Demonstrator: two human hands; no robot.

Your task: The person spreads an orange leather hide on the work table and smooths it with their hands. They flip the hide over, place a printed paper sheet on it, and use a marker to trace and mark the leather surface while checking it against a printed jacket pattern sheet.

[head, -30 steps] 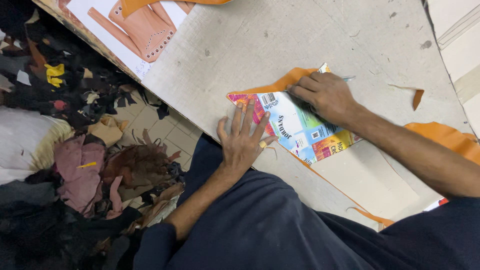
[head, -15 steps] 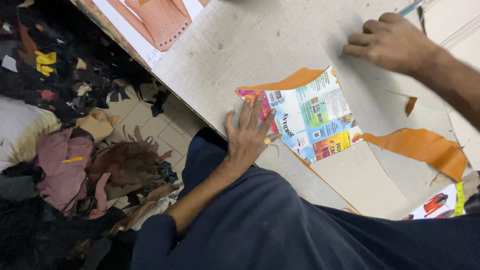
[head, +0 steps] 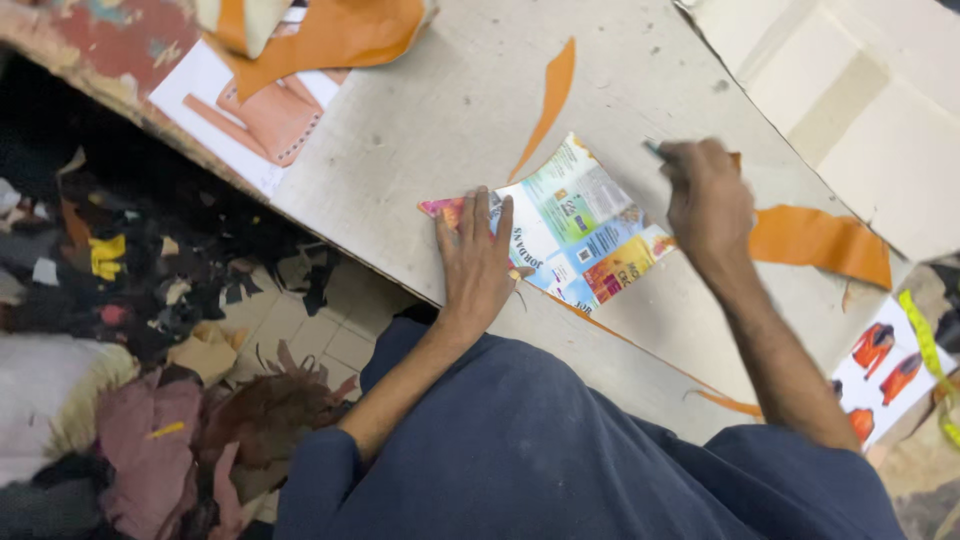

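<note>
Scraps (head: pixel 150 400) of leather and cloth lie heaped on the floor below the tabletop's (head: pixel 420 110) near edge, so anything sliding off would drop among them and be hard to find.

The left hand (head: pixel 478 262) lies flat at that edge, fingers spread, pressing down the near corner of a printed card (head: pixel 575 225). The card rests on orange leather (head: pixel 815 240), which shows beyond it toward the right edge. Only one corner is pinned. If the palm lifts or creeps, I judge the card could pivot on the leather, and any line traced round it would come out skewed.

The right hand (head: pixel 705 195) is closed around a thin tool (head: pixel 655 150), only the tip showing, at the card's far corner. It is blurred, so the exact grip cannot be told. Pushing hard against the loose corner could shove the card sideways; a slip along the edge could bring the tip toward the left fingers.

Farther off, an orange sliver (head: pixel 548 105) lies loose mid-tabletop, and more orange leather (head: pixel 330 35) sits on a pattern sheet (head: pixel 230 115) at the far left corner, well apart from the hands.
</note>
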